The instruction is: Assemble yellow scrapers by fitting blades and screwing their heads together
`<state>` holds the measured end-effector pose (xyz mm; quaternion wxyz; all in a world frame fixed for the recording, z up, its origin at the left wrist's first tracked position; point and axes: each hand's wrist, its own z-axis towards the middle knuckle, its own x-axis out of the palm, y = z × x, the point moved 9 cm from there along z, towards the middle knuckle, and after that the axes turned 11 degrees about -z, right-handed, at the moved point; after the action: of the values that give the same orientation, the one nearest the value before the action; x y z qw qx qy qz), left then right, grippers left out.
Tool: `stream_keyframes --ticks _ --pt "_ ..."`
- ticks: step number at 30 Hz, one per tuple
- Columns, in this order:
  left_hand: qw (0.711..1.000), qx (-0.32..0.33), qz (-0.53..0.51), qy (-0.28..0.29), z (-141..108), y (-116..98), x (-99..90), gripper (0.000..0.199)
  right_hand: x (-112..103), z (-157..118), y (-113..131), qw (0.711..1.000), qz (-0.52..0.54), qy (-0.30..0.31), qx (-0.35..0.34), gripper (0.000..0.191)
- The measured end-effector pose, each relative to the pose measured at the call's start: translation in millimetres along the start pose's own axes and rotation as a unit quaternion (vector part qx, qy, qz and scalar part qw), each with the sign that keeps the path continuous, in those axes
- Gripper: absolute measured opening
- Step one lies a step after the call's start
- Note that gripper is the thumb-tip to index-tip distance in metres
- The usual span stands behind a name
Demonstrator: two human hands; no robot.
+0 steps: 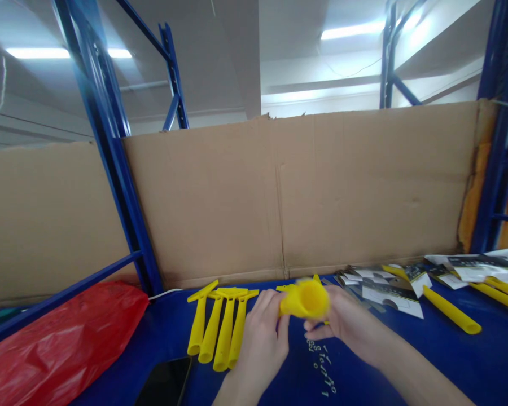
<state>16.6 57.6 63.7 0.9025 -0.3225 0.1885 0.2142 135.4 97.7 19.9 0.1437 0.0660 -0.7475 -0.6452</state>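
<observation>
A yellow hollow tube-shaped piece is held up between my two hands, its round open end facing me and slightly blurred. My left hand has its fingers closed on the left side of it. At its right side is my right hand, fingers curled, with some fingertips behind or below the piece; what they grip is partly hidden. Several yellow T-shaped handles lie side by side just left of my left hand. Part of another yellow piece shows behind the held one.
A black phone lies at the front left, near a red plastic bag. Printed cards and yellow tubes lie at the right. Small pale marks or bits dot the blue table. Cardboard stands behind.
</observation>
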Motion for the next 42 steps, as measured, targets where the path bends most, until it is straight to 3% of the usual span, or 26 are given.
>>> stream_keyframes --ticks 2,3,5,8,10,12,19,23,29,38,42 --pt "0.972 -0.180 -0.148 -0.022 -3.4 32.9 7.8 0.021 -14.6 2.8 -3.4 0.994 -0.102 -0.044 -0.007 0.026" --pt "0.938 -0.270 -0.214 -0.031 -9.4 47.6 14.6 0.021 -22.7 3.6 -5.9 0.983 -0.169 -0.068 -0.012 0.026" --pt "0.872 -0.380 -0.307 -0.030 -20.8 61.7 28.7 0.017 -29.7 4.0 -12.6 0.953 -0.293 -0.066 -0.039 0.023" --pt "0.808 -0.454 -0.374 -0.028 -32.8 66.8 38.4 0.015 -27.1 -1.8 -31.5 0.895 -0.441 0.009 -0.071 0.018" --pt "0.782 -0.478 -0.400 -0.026 -37.9 66.5 40.7 0.017 -24.2 -9.8 -36.5 0.849 -0.515 0.040 -0.108 0.014" --pt "0.764 -0.492 -0.417 -0.024 -40.7 65.7 41.7 0.019 -21.2 -16.4 -39.5 0.824 -0.551 0.065 -0.118 0.016" --pt "0.733 -0.521 -0.437 -0.025 -44.8 67.4 43.0 0.019 -16.3 -23.3 -48.7 0.817 -0.563 0.114 -0.047 0.018" --pt "0.719 -0.530 -0.448 -0.021 -47.1 68.2 45.8 0.017 -14.3 -23.8 -48.4 0.794 -0.594 0.107 -0.073 0.016" --pt "0.724 -0.527 -0.444 -0.017 -45.7 69.4 45.3 0.015 -7.2 -24.7 -45.4 0.773 -0.616 0.103 -0.112 0.016" --pt "0.724 -0.525 -0.447 -0.005 -49.3 69.9 45.7 0.015 -13.2 -26.9 -27.2 0.779 -0.613 0.046 -0.127 0.013" --pt "0.727 -0.522 -0.446 0.004 -48.5 68.4 46.3 0.015 -12.1 -26.2 -27.3 0.777 -0.613 0.063 -0.128 0.013"
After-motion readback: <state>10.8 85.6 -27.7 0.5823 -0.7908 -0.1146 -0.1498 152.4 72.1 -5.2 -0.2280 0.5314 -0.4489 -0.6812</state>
